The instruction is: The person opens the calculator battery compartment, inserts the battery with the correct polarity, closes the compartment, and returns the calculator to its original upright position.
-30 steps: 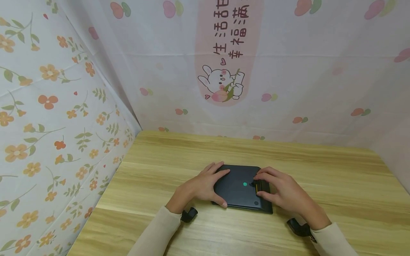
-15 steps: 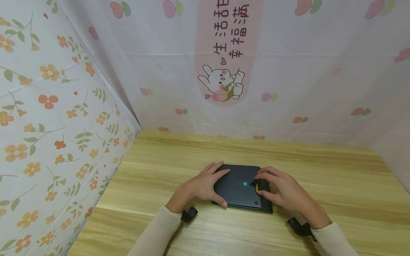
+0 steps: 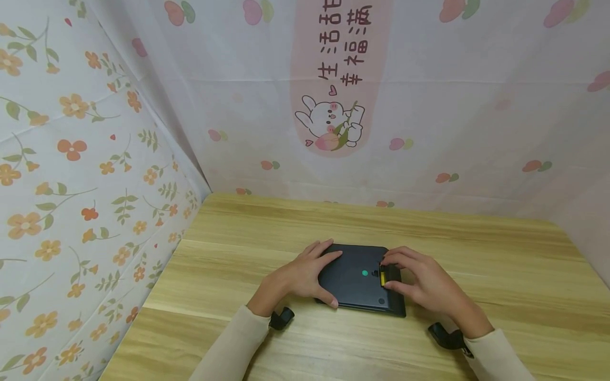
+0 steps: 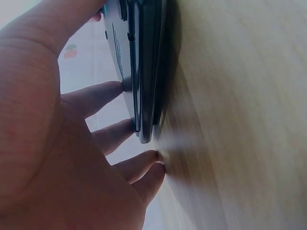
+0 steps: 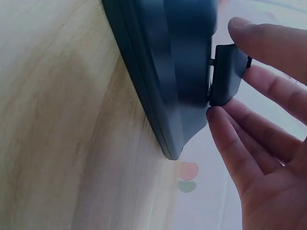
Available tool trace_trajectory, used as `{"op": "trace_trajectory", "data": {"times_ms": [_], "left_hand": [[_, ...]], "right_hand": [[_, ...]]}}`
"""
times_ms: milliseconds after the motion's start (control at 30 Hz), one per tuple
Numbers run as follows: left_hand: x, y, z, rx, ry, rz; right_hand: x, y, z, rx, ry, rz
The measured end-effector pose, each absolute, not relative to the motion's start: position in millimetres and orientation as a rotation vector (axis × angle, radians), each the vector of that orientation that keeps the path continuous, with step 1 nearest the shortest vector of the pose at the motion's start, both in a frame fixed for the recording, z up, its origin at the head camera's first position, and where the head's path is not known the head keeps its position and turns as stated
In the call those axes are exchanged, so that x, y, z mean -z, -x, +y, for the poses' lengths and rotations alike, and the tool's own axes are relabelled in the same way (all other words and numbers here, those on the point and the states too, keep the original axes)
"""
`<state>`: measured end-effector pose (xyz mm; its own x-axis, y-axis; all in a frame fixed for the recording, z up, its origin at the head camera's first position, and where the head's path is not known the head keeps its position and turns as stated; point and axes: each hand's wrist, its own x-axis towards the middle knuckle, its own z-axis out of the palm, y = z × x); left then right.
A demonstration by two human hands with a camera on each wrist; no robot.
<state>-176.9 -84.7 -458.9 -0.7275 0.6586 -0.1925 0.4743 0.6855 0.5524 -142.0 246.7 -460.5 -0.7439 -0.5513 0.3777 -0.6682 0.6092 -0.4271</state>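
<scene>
The right hand [image 3: 424, 278] pinches a small black battery cover [image 5: 228, 76] between thumb and curled fingers, and the cover stands tilted up from the back of a flat dark electronic device [image 3: 348, 275]. In the right wrist view its lower edge is very close to the device; I cannot tell whether they touch. The left hand [image 3: 302, 275] is spread wide across the device's other end, thumb on the near edge and forefinger over the back (the left wrist view shows the two outermost fingertips down on the wood).

The device lies flat on the counter [image 3: 267, 222], in front of the person and between the two hands. Its back carries a round green sticker [image 3: 365, 273] and, toward the near right corner, a dark round foot [image 3: 381, 301]. Beside the cover a yellow strip [image 3: 383, 279] shows; what it belongs to is too small to tell.

Cream sleeves [image 3: 231, 344] cover both forearms, with a black wrist mount [image 3: 282, 319] at the left wrist and another at the right. Beyond the counter hangs a pale cloth [image 3: 429, 79] printed with fruit, Chinese characters and a rabbit [image 3: 329, 121]; to the left is a flowered cloth [image 3: 95, 180].
</scene>
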Motion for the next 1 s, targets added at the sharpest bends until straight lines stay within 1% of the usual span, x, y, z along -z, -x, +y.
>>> {"op": "trace_trajectory", "data": {"times_ms": [533, 1000], "left_hand": [[458.8, 177.2, -84.0, -0.663, -0.882, 2.524], [459.4, 177.5, -83.6, -0.653, -0.89, 2.528]], "right_hand": [[461.3, 143.2, 249.4, -0.909, -0.996, -2.639], [461.6, 142.2, 249.2, -0.871, -1.001, -2.635]]}}
